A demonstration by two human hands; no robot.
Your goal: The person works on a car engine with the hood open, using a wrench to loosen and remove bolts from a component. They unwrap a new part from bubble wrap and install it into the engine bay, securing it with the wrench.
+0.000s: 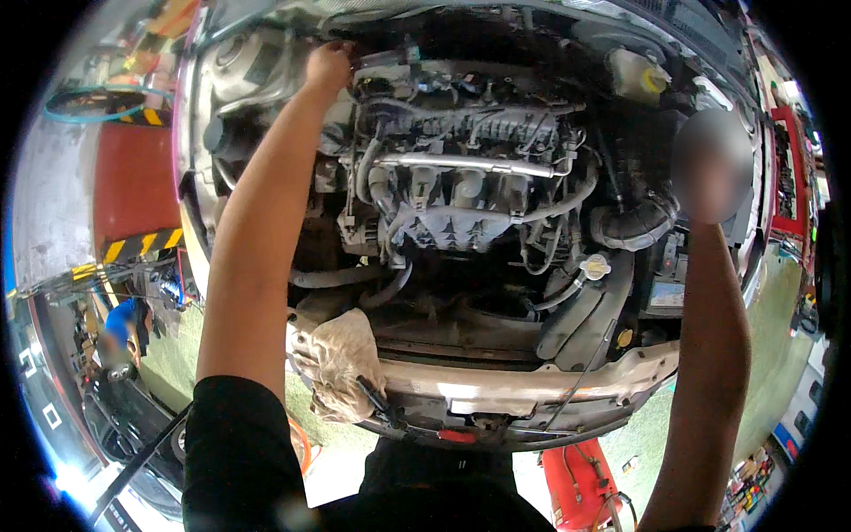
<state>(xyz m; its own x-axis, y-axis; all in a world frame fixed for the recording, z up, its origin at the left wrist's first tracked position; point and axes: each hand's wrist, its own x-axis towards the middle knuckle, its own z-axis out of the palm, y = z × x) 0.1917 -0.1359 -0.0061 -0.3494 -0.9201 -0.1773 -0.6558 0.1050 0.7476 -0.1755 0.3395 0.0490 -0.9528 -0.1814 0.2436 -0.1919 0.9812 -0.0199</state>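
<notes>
My left hand (331, 66) reaches to the far left of an open car engine bay. Its fingers are curled closed beside dark parts behind the engine (470, 124); what they hold, if anything, is hidden. On the right side, my right hand (712, 168) is at the fender edge, near the black ribbed air intake hose (640, 223) and the battery (667, 295). A blur covers it, so its fingers cannot be read. A silver metal rail (470, 163) crosses the engine between my arms.
A crumpled beige cloth (341, 359) lies over the car's front edge at the left. A thin prop rod (581, 381) stands at the front right. A whitish fluid tank (634, 75) sits far right. Below are a red tank (578, 479) and, leftward, another person (126, 324).
</notes>
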